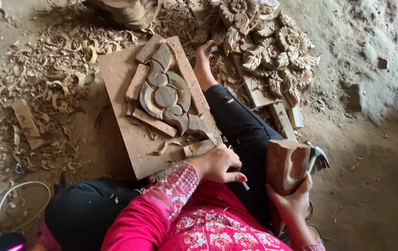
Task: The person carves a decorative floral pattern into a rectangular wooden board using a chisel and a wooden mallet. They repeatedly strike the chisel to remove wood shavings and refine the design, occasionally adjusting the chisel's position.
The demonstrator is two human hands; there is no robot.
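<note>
On lap | left hand [217,163] fingers clamp one chisel [244,185] | right hand [292,197] fingers grip one mallet [286,165]

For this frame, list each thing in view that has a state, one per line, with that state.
Left hand: closed in a grip on a chisel.
Chisel: held, mostly hidden by the hand.
Right hand: gripping a wooden mallet.
Wooden mallet: held upright, raised off the chisel.
Carved scroll piece: partly carved, lying on a board.
Board: flat on the ground.
Floral carvings: finished, lying on the ground.
</note>
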